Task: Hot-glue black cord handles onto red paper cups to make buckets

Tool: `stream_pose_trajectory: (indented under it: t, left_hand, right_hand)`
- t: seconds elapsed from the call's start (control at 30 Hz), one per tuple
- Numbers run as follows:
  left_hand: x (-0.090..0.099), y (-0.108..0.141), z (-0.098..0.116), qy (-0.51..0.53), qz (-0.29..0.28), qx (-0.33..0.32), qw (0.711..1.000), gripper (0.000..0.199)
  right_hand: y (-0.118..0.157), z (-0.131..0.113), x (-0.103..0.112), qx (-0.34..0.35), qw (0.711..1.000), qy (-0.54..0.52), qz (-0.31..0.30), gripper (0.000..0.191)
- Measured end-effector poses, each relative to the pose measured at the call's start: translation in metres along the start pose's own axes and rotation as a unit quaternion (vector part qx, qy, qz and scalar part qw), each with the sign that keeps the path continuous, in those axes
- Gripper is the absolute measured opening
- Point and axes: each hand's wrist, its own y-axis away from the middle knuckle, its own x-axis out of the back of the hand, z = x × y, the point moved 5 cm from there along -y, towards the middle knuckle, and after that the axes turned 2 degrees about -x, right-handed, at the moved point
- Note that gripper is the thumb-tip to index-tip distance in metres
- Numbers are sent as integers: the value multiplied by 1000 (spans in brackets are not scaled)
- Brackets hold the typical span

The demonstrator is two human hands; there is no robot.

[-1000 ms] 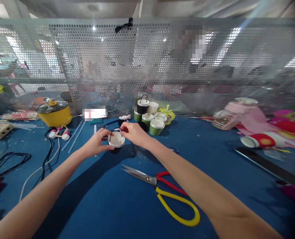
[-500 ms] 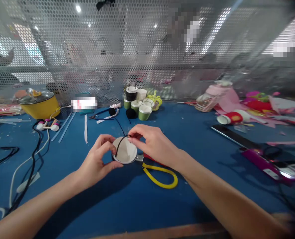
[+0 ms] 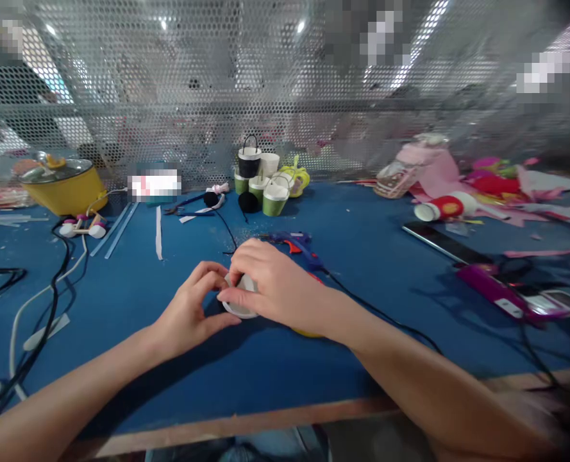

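A small paper cup (image 3: 240, 311) with a white inside is held just above the blue table. My left hand (image 3: 191, 308) is closed round its left side, thumb at the near rim. Reaching across the opening, my right hand (image 3: 275, 289) has its thumb and fingers pressed together at the cup's left inner rim. The black cord seen there before is hidden under these fingers. Behind the hands a thin black cord (image 3: 229, 232) runs to a black ball of cord (image 3: 211, 199). A blue glue gun (image 3: 297, 242) with a red trigger lies beyond my right hand.
Small green, white and black cups (image 3: 275, 199) stand at the back. Pliers (image 3: 188, 206) and a white strip (image 3: 158, 234) lie left of them. A yellow pot (image 3: 66, 189) is at far left, a phone (image 3: 445, 242) at right. The wooden table edge (image 3: 246, 417) runs in front.
My right hand has moved left across the cup, from the far right rim to the left rim, covering the cord loop. The view has shifted, showing the glue gun and table edge more fully.
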Motion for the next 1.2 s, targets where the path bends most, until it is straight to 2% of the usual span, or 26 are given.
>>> stream_pose_trajectory:
  t: [0.13, 0.23, 0.8, 0.93, 1.07, 1.13, 1.2]
  left_hand:
    - [-2, 0, -4, 34, -6, 21, 999, 25]
    - [-2, 0, -5, 42, -9, 33, 999, 26]
    - [-1, -3, -5, 11, -14, 29, 999, 27]
    - [0, -4, -4, -1, -19, 25, 1000, 26]
    - [0, -3, -6, -9, -22, 29, 999, 26]
    - [0, -3, -7, -5, -23, 34, 999, 26]
    - [-1, -2, -8, 8, -23, 42, 999, 26]
  right_hand:
    - [-6, -2, -6, 18, 997, 30, -72, 21]
    - [-7, -2, -8, 26, 994, 34, -100, 23]
    - [-11, -9, -10, 97, 978, 78, -168, 24]
    - [-12, -10, -12, 110, 977, 69, -169, 23]
    - [-13, -9, -12, 87, 982, 43, -160, 22]
    - [-13, -5, -8, 69, 988, 6, -139, 17]
    - [-12, 1, 1, 47, 993, -53, -92, 18]
